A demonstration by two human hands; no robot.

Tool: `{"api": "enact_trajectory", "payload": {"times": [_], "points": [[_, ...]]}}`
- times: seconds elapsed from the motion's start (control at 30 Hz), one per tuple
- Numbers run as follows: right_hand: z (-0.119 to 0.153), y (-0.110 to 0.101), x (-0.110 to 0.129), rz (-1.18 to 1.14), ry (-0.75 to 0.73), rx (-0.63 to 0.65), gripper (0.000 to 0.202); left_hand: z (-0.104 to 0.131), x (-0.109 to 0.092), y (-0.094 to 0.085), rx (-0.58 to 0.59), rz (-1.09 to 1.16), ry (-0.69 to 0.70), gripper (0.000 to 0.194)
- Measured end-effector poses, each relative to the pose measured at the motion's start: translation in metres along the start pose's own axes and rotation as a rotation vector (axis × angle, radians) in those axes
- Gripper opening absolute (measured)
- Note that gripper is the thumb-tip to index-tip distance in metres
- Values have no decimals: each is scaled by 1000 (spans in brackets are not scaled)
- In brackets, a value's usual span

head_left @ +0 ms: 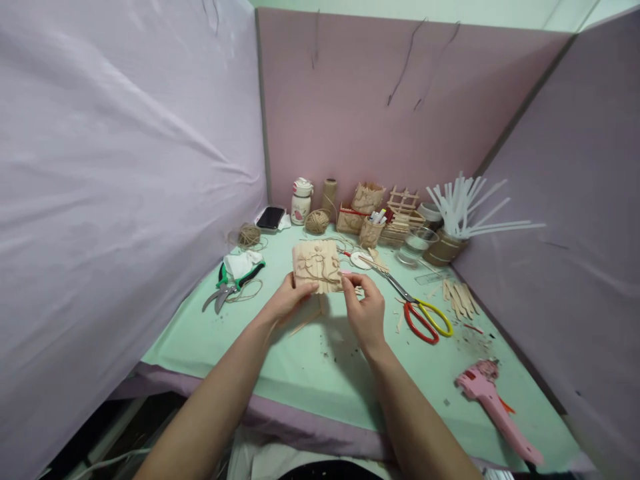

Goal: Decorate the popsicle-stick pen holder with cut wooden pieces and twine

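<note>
A small panel of wooden craft sticks, with twine laid in curling shapes on its face, is held up above the table. My left hand grips its lower left edge, the thumb lying across the front. At the lower right edge my right hand pinches with thumb and forefinger, touching the panel or the twine end there; the exact contact is too small to make out. Below the panel, a few loose sticks lie on the green tablecloth.
Right of my hands lie red-and-yellow scissors, craft sticks and a pink glue gun. Pruning shears are at left. Along the back stand a bottle, twine balls, stick-made boxes, a glass of water and glue sticks.
</note>
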State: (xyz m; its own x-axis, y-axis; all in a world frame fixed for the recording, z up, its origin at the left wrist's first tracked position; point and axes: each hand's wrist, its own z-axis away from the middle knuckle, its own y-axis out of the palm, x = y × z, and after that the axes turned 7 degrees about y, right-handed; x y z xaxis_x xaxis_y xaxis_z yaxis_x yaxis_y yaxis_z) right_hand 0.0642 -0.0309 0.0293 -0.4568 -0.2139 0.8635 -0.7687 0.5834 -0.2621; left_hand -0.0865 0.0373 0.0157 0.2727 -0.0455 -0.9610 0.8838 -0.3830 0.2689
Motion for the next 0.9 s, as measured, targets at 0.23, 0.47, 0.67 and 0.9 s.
{"api": "enact_trajectory", "payload": {"times": [0.23,0.47,0.67,0.9], "points": [[-1,-7,-2,-243,129,-11,22,2,-7,-12,97,230,-81,54],[1,-6,0,-453,120,-39,19,4,-4,-23,254,524,-33,62],[3,-5,0,-508,85,-53,16,5,-10,-24,267,643,-51,62],[4,-5,-1,-503,78,-21,16,7,-14,-18,230,664,-49,58]]}}
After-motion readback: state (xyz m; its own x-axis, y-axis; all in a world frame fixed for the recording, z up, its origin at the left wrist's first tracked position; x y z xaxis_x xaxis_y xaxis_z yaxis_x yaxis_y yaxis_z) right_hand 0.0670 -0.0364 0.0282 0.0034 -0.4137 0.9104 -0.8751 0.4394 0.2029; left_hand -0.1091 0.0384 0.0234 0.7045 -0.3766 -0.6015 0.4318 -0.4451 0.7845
